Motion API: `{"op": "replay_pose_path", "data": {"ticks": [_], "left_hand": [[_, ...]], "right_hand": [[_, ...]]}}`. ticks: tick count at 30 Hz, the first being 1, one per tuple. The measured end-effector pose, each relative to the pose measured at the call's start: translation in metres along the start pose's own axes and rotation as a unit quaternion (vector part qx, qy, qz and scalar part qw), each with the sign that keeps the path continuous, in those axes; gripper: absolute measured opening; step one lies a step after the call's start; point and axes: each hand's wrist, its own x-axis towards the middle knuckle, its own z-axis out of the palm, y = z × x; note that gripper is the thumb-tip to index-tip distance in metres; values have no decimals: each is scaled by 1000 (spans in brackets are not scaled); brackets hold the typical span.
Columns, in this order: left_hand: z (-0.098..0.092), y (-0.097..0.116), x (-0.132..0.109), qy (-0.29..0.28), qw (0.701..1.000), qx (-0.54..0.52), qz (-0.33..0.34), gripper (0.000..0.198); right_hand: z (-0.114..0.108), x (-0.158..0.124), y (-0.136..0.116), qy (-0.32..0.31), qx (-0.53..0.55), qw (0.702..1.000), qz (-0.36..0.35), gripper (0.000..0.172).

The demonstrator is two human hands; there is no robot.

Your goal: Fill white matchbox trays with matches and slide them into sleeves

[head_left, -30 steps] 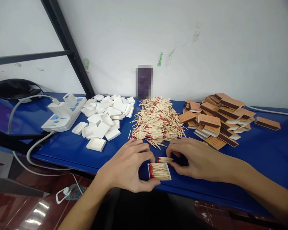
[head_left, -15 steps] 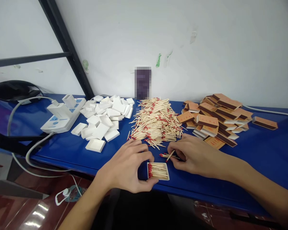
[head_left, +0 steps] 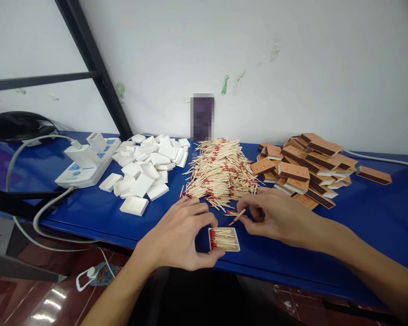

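Note:
My left hand is closed round the left side of a small white tray filled with red-tipped matches, at the front edge of the blue table. My right hand pinches a few matches just behind and to the right of the tray. A big pile of loose matches lies directly behind both hands. White empty trays are heaped to the left, and orange matchbox sleeves to the right.
A white power strip with plugs and grey cables sits at the left end. A black round object lies at the far left. A black metal frame leans against the white wall. A blurred dark object stands by the wall.
My right hand has lifted a few matches away from the tray and back toward the pile. My left hand has stayed on the tray.

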Motion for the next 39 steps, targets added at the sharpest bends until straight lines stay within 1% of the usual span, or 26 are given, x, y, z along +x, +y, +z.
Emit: {"op": "replay_pose_path", "data": {"ticks": [2, 4, 7, 9, 12, 18, 20, 22, 23, 25, 29, 33, 39], "left_hand": [[0, 0, 0, 2, 1000, 2, -3, 30], [0, 0, -1, 1, 1000, 5, -5, 32], [0, 1, -1, -3, 1000, 5, -6, 31], [0, 1, -1, -3, 1000, 3, -7, 30], [-1, 1, -1, -3, 1000, 1, -8, 31], [-1, 1, -2, -3, 1000, -1, -9, 31], [-1, 1, -2, 6, 1000, -9, -7, 34], [-1, 1, -3, 13, 1000, -18, 2, 40], [-2, 0, -3, 13, 1000, -22, 10, 43], [-2, 0, -3, 4, 999, -30, 27, 45], [-3, -1, -2, -11, 998, -36, 43, 41], [-2, -2, 0, -7, 998, -41, 54, 38], [-1, -2, -1, 6, 997, -61, 53, 37]], "right_hand": [[-3, -1, -8, 2, 25, 1000, -8, 5], [-4, -1, -17, -10, 46, 999, -17, 5], [-2, 1, -27, -58, 74, 995, -34, 7], [0, 2, -30, -80, 80, 993, -41, 10], [3, 2, -31, -85, 82, 992, -49, 12], [3, -3, -27, -50, 105, 991, -65, 8], [1, -4, -22, -9, 88, 994, -69, 10], [-1, -5, -15, 36, 49, 996, -68, 11], [-1, -6, -12, 41, 29, 997, -63, 10], [-1, -7, -5, 30, 3, 998, -55, 11], [4, -6, 3, -4, -9, 999, -44, 15], [8, -5, 6, -36, -6, 999, -32, 16], [6, -6, 5, -59, 6, 998, -19, 13]]}}
